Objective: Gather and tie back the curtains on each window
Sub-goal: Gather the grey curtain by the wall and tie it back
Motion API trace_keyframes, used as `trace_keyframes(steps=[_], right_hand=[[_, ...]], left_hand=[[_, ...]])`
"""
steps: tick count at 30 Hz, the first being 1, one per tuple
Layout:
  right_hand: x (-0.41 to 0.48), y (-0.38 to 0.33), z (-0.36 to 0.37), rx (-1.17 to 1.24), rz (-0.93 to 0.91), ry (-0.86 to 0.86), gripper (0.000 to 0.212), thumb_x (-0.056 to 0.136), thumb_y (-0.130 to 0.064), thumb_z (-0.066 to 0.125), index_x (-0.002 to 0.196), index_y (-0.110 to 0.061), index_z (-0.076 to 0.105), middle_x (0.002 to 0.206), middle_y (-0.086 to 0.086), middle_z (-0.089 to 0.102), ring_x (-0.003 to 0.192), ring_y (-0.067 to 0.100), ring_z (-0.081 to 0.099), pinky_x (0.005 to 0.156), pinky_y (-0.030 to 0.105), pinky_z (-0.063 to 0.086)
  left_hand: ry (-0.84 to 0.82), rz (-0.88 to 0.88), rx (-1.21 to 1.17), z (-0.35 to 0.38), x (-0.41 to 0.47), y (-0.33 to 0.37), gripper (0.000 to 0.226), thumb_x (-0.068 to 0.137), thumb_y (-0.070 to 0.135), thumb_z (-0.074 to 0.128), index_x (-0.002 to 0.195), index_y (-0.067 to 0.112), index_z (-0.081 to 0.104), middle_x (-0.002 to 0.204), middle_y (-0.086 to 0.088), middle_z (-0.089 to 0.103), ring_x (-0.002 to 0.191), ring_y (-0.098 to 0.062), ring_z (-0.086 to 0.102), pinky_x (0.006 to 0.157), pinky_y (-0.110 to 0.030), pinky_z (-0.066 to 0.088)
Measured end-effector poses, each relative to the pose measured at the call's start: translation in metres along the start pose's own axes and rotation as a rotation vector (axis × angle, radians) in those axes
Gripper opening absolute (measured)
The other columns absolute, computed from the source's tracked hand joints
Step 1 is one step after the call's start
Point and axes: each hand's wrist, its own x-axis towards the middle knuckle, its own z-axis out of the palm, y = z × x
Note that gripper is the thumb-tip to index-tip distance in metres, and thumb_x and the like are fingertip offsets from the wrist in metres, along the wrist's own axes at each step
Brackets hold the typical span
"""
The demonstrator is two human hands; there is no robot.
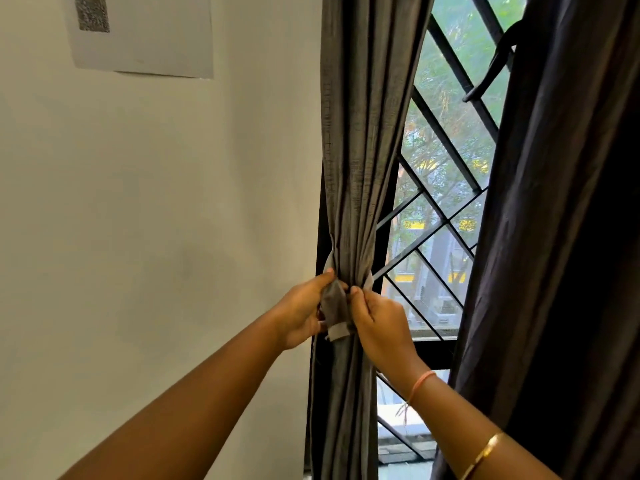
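A grey curtain hangs at the window's left side, bunched into a narrow waist at hand height. A grey fabric tie-back wraps that waist, its pale end hanging down. My left hand grips the tie-back from the left with the thumb on top. My right hand pinches the tie-back's other end against the curtain from the right. A second, darker curtain hangs loose on the right side of the window.
A black diamond-pattern window grille with trees outside lies between the two curtains. A plain wall fills the left, with a paper sheet carrying a code stuck high up. A dark strap hangs by the right curtain.
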Motion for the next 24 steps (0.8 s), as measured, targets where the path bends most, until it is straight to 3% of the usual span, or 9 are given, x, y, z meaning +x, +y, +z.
trace_keyframes(steps=[3, 6, 8, 12, 14, 16, 18, 21, 24], right_hand=[[0.002, 0.001, -0.001, 0.010, 0.017, -0.043, 0.038, 0.094, -0.038, 0.049, 0.072, -0.012, 0.064, 0.055, -0.006, 0.053, 0.052, 0.013, 0.051, 0.051, 0.025, 0.038], [0.002, 0.006, -0.002, -0.048, -0.013, -0.141, 0.015, 0.088, -0.035, 0.060, 0.085, -0.021, 0.065, 0.064, -0.013, 0.057, 0.057, 0.000, 0.053, 0.054, 0.013, 0.041], [0.005, 0.005, -0.007, -0.026, 0.008, -0.172, 0.005, 0.088, -0.028, 0.059, 0.089, -0.026, 0.063, 0.065, -0.009, 0.058, 0.057, 0.003, 0.052, 0.055, 0.016, 0.044], [0.010, -0.005, -0.013, 0.162, 0.109, -0.173, 0.019, 0.092, -0.023, 0.050, 0.074, -0.023, 0.057, 0.064, -0.004, 0.055, 0.054, 0.001, 0.049, 0.049, 0.012, 0.038], [0.011, -0.009, -0.014, 0.282, 0.174, -0.169, 0.020, 0.093, -0.020, 0.047, 0.080, -0.012, 0.060, 0.069, -0.001, 0.058, 0.062, 0.006, 0.052, 0.056, 0.018, 0.041], [0.011, -0.012, -0.015, 0.412, 0.236, -0.171, 0.023, 0.093, -0.014, 0.044, 0.080, -0.016, 0.063, 0.072, -0.002, 0.060, 0.069, 0.011, 0.053, 0.062, 0.023, 0.042], [0.010, -0.015, -0.017, 0.496, 0.275, -0.193, 0.027, 0.094, -0.013, 0.042, 0.085, -0.024, 0.065, 0.074, -0.007, 0.063, 0.069, 0.009, 0.055, 0.061, 0.020, 0.043], [0.010, -0.021, -0.018, 0.489, 0.291, -0.243, 0.023, 0.096, -0.019, 0.042, 0.091, -0.023, 0.064, 0.080, 0.002, 0.062, 0.069, 0.013, 0.055, 0.057, 0.022, 0.042], [0.011, -0.023, -0.019, 0.442, 0.317, -0.272, 0.023, 0.095, -0.018, 0.041, 0.083, -0.022, 0.060, 0.072, 0.013, 0.057, 0.062, 0.024, 0.055, 0.049, 0.025, 0.042]], left_hand=[[-0.059, 0.000, -0.062, -0.001, 0.002, 0.001, 0.046, 0.096, 0.046, 0.038, 0.114, 0.013, 0.065, 0.107, -0.007, 0.070, 0.097, -0.020, 0.065, 0.084, -0.035, 0.053], [-0.163, -0.028, -0.124, -0.003, 0.000, 0.001, 0.052, 0.095, 0.050, 0.035, 0.111, 0.011, 0.066, 0.097, -0.007, 0.071, 0.083, -0.016, 0.069, 0.073, -0.031, 0.057], [-0.198, -0.021, -0.098, -0.004, 0.000, 0.001, 0.049, 0.094, 0.051, 0.035, 0.102, 0.019, 0.072, 0.094, -0.005, 0.073, 0.081, -0.016, 0.071, 0.068, -0.030, 0.057], [-0.148, 0.048, 0.052, 0.004, 0.001, 0.001, 0.035, 0.091, 0.052, 0.043, 0.100, 0.031, 0.070, 0.096, 0.003, 0.073, 0.095, -0.018, 0.067, 0.086, -0.035, 0.054], [-0.125, 0.090, 0.099, 0.005, 0.003, 0.000, 0.031, 0.091, 0.051, 0.046, 0.105, 0.030, 0.065, 0.089, 0.007, 0.073, 0.091, -0.015, 0.067, 0.081, -0.030, 0.053], [-0.174, 0.079, 0.052, 0.004, 0.002, 0.000, 0.030, 0.092, 0.046, 0.046, 0.103, 0.028, 0.066, 0.088, 0.003, 0.074, 0.083, -0.012, 0.070, 0.076, -0.027, 0.054], [-0.252, 0.043, -0.023, 0.002, 0.001, 0.001, 0.032, 0.091, 0.041, 0.045, 0.099, 0.025, 0.071, 0.091, -0.003, 0.072, 0.083, -0.016, 0.067, 0.079, -0.029, 0.052], [-0.364, 0.038, -0.124, 0.002, 0.000, 0.001, 0.034, 0.088, 0.035, 0.045, 0.105, 0.022, 0.072, 0.096, -0.006, 0.069, 0.087, -0.020, 0.058, 0.083, -0.033, 0.045], [-0.335, 0.064, -0.119, 0.007, 0.000, 0.000, 0.033, 0.095, 0.024, 0.041, 0.100, 0.016, 0.072, 0.085, -0.010, 0.067, 0.076, -0.024, 0.052, 0.069, -0.033, 0.048]])
